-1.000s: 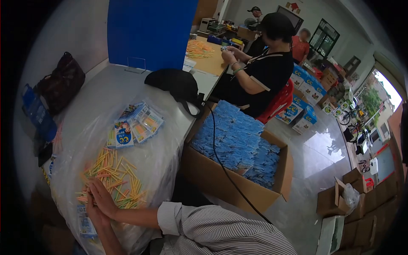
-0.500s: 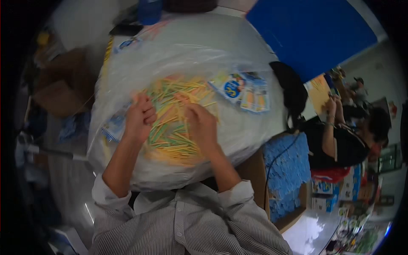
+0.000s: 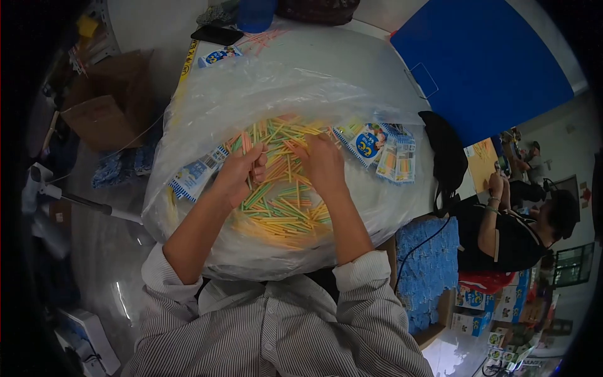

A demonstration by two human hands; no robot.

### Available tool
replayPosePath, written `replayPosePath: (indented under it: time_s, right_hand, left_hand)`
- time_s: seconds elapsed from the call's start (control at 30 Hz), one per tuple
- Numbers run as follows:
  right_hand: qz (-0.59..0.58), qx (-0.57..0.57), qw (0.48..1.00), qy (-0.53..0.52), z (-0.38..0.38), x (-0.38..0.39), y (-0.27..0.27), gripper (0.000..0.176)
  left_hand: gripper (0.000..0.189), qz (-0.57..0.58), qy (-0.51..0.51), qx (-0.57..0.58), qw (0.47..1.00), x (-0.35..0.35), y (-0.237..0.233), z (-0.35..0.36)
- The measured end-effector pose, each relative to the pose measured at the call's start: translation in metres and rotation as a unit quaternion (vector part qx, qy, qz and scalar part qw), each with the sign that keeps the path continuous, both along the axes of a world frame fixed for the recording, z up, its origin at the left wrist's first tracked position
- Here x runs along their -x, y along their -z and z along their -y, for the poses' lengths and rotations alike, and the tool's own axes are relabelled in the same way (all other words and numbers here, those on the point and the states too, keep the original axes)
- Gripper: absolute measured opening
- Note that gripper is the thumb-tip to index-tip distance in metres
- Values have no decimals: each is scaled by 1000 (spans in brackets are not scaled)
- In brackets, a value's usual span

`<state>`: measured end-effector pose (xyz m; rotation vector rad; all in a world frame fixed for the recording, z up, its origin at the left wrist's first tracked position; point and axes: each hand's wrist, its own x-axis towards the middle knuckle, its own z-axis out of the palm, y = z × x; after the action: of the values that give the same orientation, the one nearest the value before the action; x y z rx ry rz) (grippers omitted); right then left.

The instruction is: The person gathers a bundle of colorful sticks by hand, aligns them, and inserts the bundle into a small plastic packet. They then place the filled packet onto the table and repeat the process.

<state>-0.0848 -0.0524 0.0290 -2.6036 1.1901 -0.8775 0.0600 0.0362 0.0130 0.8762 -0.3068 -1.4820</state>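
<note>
My left hand (image 3: 240,174) is closed around a few thin pastel sticks (image 3: 246,142), whose pink and orange ends poke out above the fingers. Over the upper right of the loose pile of yellow, green and orange sticks (image 3: 286,195), my right hand (image 3: 325,164) has its fingers bent down and pressed together; what is between them is hidden. The pile lies in a clear plastic bag (image 3: 188,147) spread on the table. A printed blue-and-white packet (image 3: 196,177) lies beside my left hand, and more such packets (image 3: 367,144) lie to the right of my right hand.
A black phone (image 3: 217,34) and blue cup (image 3: 256,16) stand at the table's far edge. A black cap-like item (image 3: 445,147) hangs at the right edge. Below it, a carton holds blue packets (image 3: 427,257). A co-worker (image 3: 502,220) sits at right; a cardboard box (image 3: 110,100) stands left.
The view has shifted, so the table appears farther right, and it is sharper. My right hand has moved a little farther up over the pile. My left hand stays closed near the pile's left side.
</note>
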Motion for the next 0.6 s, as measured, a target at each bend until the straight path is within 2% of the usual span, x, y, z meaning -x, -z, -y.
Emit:
replayPosePath:
  time_s: [0.07,0.13,0.2,0.27,0.3,0.33,0.37,0.43,0.5,0.57,0.6]
  right_hand:
    - [-166,-58,984,-21,2,-8,-1,14]
    - [-147,12,989,-7,21,-13,54,15]
    - [-170,52,984,-16,18,-10,43,9]
    - [90,27,996,-12,13,-10,43,4]
    - [119,-11,992,-27,6,-4,26,4]
    - [153,-51,986,-49,-3,-5,7,5]
    - [155,-45,986,-39,-13,-7,-7,5]
    - [282,-198,933,-101,-33,-11,-23,13]
    - [289,-195,933,-93,-43,-22,-14,14]
    - [296,-193,932,-86,-52,-29,-6,14]
    - [307,-173,934,-59,-56,-30,-6,12]
  left_hand:
    - [17,13,16,2,1000,3,0,0]
    - [15,26,-6,-12,1000,5,12,3]
    - [14,54,15,-8,998,2,16,5]
    - [16,36,0,-21,999,1,21,6]
    - [16,32,24,-11,999,7,18,6]
    - [18,42,-13,-12,999,9,15,3]
    - [20,55,-56,-14,997,10,13,3]
    - [22,50,-48,-8,998,11,10,3]
    - [25,47,-45,-6,998,11,9,1]
    - [28,-41,-50,15,998,14,10,0]
    - [28,-39,-50,16,998,17,7,0]
